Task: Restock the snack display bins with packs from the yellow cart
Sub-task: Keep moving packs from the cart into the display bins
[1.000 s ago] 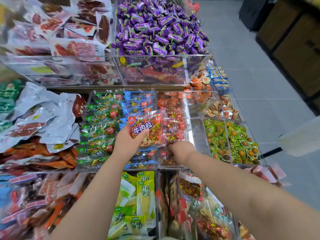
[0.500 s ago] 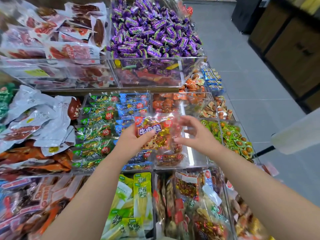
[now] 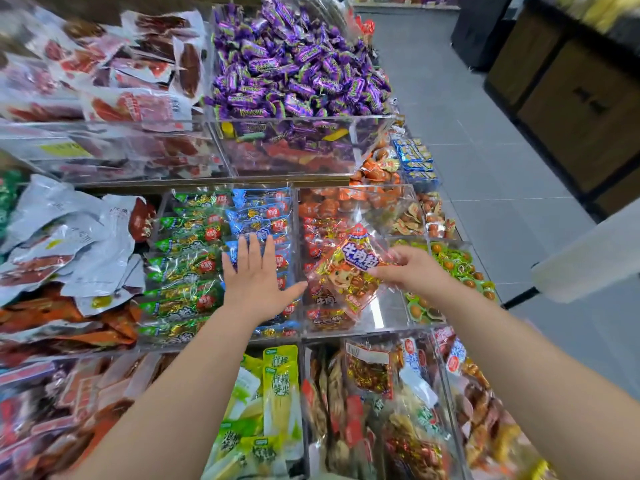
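Note:
A clear snack pack [image 3: 349, 271] with a blue label and gold-wrapped pieces hangs tilted over a clear acrylic bin [image 3: 381, 317] that holds several red packs. My right hand [image 3: 412, 270] pinches the pack at its right edge. My left hand [image 3: 254, 275] is spread flat, fingers straight, over the blue packs [image 3: 259, 216] in the neighbouring bin, holding nothing. The yellow cart is out of view.
Green packs [image 3: 183, 265] fill the bin left of my left hand. Purple candies [image 3: 294, 71] heap in an upper bin. Green egg-like snacks [image 3: 453, 268] lie at the right. Lower bins hold yellow-green packs [image 3: 277, 393] and mixed bags. Grey floor tiles [image 3: 485, 161] run along the right.
The pack passed from my left hand to my right hand and moved right over the red-pack bin. My left hand let go and spread flat over the blue packs.

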The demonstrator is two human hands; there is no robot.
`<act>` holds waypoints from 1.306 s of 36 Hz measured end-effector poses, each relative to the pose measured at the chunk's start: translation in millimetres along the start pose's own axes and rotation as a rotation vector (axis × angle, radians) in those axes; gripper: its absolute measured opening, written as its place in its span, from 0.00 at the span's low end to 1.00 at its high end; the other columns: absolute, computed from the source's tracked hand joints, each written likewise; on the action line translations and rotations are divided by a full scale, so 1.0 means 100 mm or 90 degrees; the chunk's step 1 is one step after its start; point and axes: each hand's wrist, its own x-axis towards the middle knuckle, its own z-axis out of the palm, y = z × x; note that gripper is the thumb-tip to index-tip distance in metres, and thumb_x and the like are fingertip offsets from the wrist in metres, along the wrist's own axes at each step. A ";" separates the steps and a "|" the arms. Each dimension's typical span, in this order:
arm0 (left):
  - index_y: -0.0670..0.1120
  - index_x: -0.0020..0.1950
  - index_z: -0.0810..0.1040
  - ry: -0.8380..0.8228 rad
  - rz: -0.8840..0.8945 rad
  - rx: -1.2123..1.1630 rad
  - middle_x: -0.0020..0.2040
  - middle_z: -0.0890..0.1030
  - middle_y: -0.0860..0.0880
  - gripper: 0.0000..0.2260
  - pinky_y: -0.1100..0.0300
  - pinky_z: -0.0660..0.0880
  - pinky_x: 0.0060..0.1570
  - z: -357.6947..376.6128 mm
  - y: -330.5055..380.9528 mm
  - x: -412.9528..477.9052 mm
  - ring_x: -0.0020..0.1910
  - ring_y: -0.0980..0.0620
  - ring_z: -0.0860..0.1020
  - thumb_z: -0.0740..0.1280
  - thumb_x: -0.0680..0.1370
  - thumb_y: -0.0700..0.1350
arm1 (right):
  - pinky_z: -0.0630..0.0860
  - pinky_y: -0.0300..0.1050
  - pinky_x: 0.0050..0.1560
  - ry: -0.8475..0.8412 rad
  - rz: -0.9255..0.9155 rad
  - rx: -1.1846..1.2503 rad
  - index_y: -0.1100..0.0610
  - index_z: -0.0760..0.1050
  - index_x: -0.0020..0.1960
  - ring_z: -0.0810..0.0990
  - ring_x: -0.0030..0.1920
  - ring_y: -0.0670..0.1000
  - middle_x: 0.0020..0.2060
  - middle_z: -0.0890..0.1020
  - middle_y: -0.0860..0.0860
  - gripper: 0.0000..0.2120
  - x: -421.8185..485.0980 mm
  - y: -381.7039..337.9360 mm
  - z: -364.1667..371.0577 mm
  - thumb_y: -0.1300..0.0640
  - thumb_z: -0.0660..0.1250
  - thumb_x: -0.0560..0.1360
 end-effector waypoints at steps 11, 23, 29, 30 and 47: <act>0.47 0.78 0.36 0.040 -0.007 0.035 0.78 0.38 0.41 0.45 0.37 0.36 0.71 0.11 0.02 0.02 0.77 0.41 0.36 0.43 0.72 0.74 | 0.62 0.38 0.33 -0.155 -0.246 -0.569 0.49 0.74 0.47 0.72 0.38 0.46 0.40 0.77 0.45 0.08 0.00 0.13 0.47 0.51 0.71 0.71; 0.47 0.78 0.36 0.050 -0.012 0.044 0.79 0.39 0.42 0.40 0.38 0.35 0.71 0.13 0.03 0.00 0.77 0.42 0.36 0.44 0.76 0.70 | 0.69 0.44 0.43 -0.255 -0.167 -0.705 0.53 0.73 0.61 0.78 0.51 0.57 0.52 0.80 0.54 0.15 0.29 0.19 0.90 0.50 0.63 0.75; 0.48 0.78 0.35 0.060 -0.014 0.044 0.79 0.39 0.43 0.41 0.39 0.31 0.69 0.17 0.02 0.02 0.77 0.42 0.35 0.42 0.74 0.71 | 0.68 0.45 0.43 -0.212 -0.178 -0.714 0.56 0.73 0.60 0.78 0.51 0.58 0.50 0.80 0.55 0.13 0.46 0.18 0.99 0.54 0.62 0.77; 0.48 0.78 0.35 0.059 -0.015 0.045 0.79 0.38 0.43 0.41 0.39 0.31 0.69 0.17 0.02 0.02 0.77 0.42 0.35 0.41 0.74 0.71 | 0.68 0.45 0.43 -0.202 -0.185 -0.719 0.57 0.73 0.60 0.78 0.50 0.58 0.49 0.80 0.56 0.13 0.47 0.19 1.00 0.53 0.62 0.78; 0.48 0.78 0.35 0.057 -0.017 0.046 0.79 0.39 0.44 0.39 0.39 0.33 0.71 0.11 0.04 -0.03 0.77 0.43 0.35 0.44 0.76 0.70 | 0.72 0.51 0.61 -0.300 -0.051 -0.793 0.56 0.73 0.65 0.72 0.60 0.57 0.64 0.70 0.56 0.17 0.39 0.10 1.11 0.51 0.60 0.78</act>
